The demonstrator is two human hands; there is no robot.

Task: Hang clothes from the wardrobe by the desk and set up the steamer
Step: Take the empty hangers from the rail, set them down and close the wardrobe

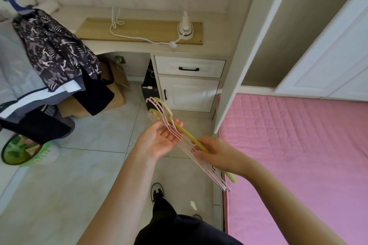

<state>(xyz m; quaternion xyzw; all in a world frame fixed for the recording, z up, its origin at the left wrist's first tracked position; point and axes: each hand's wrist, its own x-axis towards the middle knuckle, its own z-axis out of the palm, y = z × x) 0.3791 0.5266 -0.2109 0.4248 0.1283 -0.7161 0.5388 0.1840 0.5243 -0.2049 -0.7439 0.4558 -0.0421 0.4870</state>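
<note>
The right hand (219, 155) has its fingers curled round a bunch of hangers (168, 123), gripping them partway along their arms. The left hand (161, 139) lies palm up beneath the necks, fingers relaxed and slightly spread, the necks resting across the fingertips. Most of the bunch is thin and pink; one thicker yellow hanger (187, 134) lies on top. The hooks point far and left, and the arm ends reach down to the near right, over the edge of the pink bed cover (298, 155), which fills the right side. Below the hands are pale floor tiles (99, 135) and, nearer, a shoe (157, 191) and a dark trouser leg. Beyond the hooks stands the desk (215, 47) with a drawer (189, 66), a cupboard door (189, 95) under it and a black tower case (149, 89) in the knee space. The white steamer (185, 28) stands upright on the desk top at the far right, its cord (139, 37) trailing left across a wooden board. The open wardrobe door (249, 45) juts out between desk and bed, and the wardrobe (298, 26) lies behind it. To the left a patterned garment (51, 45) and other dark clothes hang in a heap over cardboard boxes (115, 77); what carries them is hidden. A green basket (22, 151) sits near left.
</note>
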